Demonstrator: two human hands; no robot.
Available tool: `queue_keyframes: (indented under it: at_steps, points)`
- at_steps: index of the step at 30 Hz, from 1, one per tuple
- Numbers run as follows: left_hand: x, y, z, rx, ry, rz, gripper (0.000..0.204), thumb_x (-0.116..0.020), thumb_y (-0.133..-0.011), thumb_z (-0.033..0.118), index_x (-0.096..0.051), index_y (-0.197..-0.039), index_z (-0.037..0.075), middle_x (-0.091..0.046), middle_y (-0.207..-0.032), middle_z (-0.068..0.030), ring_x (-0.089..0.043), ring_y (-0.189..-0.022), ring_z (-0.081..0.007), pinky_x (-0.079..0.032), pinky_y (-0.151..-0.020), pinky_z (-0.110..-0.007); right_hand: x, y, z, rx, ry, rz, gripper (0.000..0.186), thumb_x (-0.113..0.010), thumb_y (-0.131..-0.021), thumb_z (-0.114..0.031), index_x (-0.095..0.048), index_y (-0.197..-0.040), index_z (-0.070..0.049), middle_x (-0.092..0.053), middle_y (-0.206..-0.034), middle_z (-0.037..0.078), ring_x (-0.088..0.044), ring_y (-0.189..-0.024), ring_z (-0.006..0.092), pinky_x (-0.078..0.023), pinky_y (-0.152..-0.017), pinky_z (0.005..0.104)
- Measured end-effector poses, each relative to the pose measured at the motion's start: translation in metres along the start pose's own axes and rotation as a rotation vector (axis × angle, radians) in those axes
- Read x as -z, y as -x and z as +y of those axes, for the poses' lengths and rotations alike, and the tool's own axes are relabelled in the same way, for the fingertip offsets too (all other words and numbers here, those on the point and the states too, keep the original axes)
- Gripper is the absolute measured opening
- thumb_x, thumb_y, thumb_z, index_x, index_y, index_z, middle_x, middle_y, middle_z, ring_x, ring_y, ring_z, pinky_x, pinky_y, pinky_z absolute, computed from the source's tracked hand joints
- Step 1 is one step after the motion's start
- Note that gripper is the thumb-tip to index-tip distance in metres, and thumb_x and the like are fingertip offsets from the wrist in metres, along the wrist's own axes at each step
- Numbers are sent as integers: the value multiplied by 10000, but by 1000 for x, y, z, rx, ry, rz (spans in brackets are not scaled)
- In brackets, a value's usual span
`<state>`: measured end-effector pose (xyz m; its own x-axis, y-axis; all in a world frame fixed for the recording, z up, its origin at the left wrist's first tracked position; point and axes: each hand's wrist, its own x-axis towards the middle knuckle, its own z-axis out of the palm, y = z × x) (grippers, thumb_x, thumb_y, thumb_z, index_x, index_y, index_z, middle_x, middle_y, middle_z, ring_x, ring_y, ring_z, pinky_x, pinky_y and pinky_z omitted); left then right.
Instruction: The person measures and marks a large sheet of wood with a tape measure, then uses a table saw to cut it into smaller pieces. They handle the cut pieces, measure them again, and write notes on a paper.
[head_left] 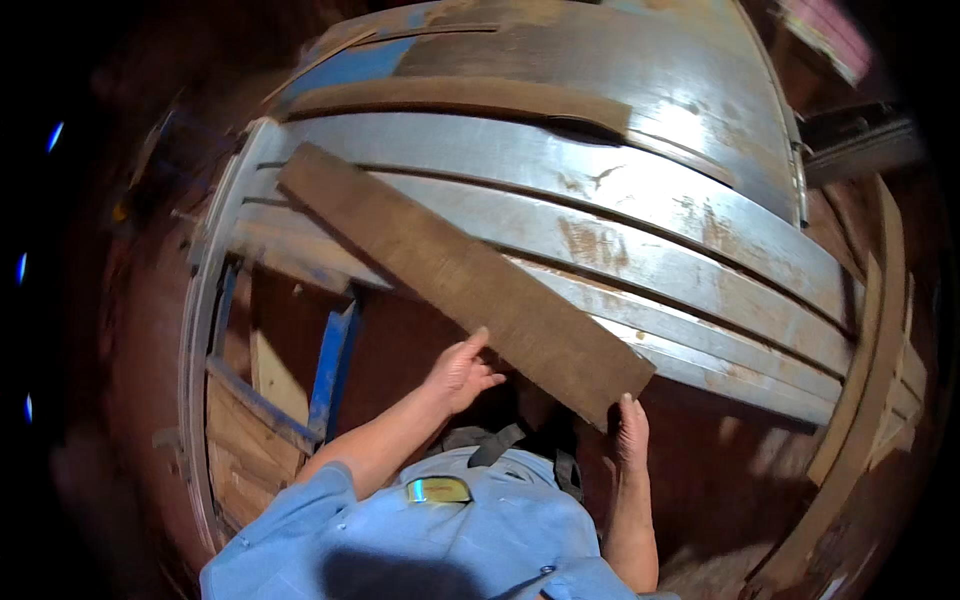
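A long brown board point(455, 280) lies diagonally over slotted silver metal strips point(600, 250), its far end toward the upper left and its near end toward the lower right. My left hand point(460, 372) grips the board's lower edge near the middle, thumb up on the edge and other fingers partly below it. At the near-right corner, my right hand point(631, 430) holds the board with the thumb at its edge; the remaining fingers are mostly hidden.
Behind the strips is a stained metal table point(660, 70) with a board point(450, 98) along its front. A metal rail point(205, 330) and blue frame point(333, 365) stand left. Long timber pieces point(865, 350) lean at right, below a dark metal beam point(855, 150).
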<state>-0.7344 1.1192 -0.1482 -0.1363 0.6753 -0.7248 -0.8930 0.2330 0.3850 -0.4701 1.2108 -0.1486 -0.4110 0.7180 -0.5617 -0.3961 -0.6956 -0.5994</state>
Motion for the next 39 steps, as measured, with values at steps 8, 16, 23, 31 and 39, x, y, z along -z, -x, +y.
queue_keyframes:
  at_steps: [8, 16, 23, 31, 39]
  points:
    - [85, 9, 136, -13, 55, 75, 516, -693, -837, 374, -526, -1260, 130, -607, -1184, 35, -548, -1053, -153, -429, -921, -351, -55, 52, 15, -5, 472, 316, 349, -586, -875, -224, -563, -1098, 44, -635, -944, 84, -578, -877, 132, -484, -769, 279]
    - [127, -6, 196, -220, -86, -96, 659, -558, -893, 440, -362, -1427, 107, -389, -1437, -152, -339, -1312, -326, -234, -1115, -451, -85, 117, 35, 231, 575, 218, 294, -622, -873, -269, -592, -971, 7, -620, -880, 39, -547, -822, 108, -452, -740, 292]
    - [2, -22, 78, -118, -404, -519, 652, -564, -890, 431, -374, -1419, 100, -392, -1432, -145, -346, -1303, -325, -244, -1106, -461, 31, 229, 66, 510, 544, 556, 458, -669, -854, -389, -559, -998, 31, -610, -843, 114, -567, -793, 152, -468, -698, 326]
    - [-168, 32, -77, 80, -629, -1079, 643, -572, -887, 420, -389, -1410, 93, -397, -1425, -138, -354, -1293, -324, -256, -1095, -473, 83, 375, 78, 927, 1022, 1292, 748, -724, -770, -333, -385, -1338, 17, -341, -1391, 183, -338, -1291, 343, -323, -1082, 419]
    - [-255, 144, -319, 484, -865, -1431, 367, -646, -808, 253, -610, -1073, 0, -631, -1090, -120, -582, -1028, -271, -453, -932, -429, 150, 469, 105, 467, 816, 1344, 730, -737, -715, -442, -475, -1262, -37, -584, -1156, 192, -566, -1062, 360, -472, -869, 436]
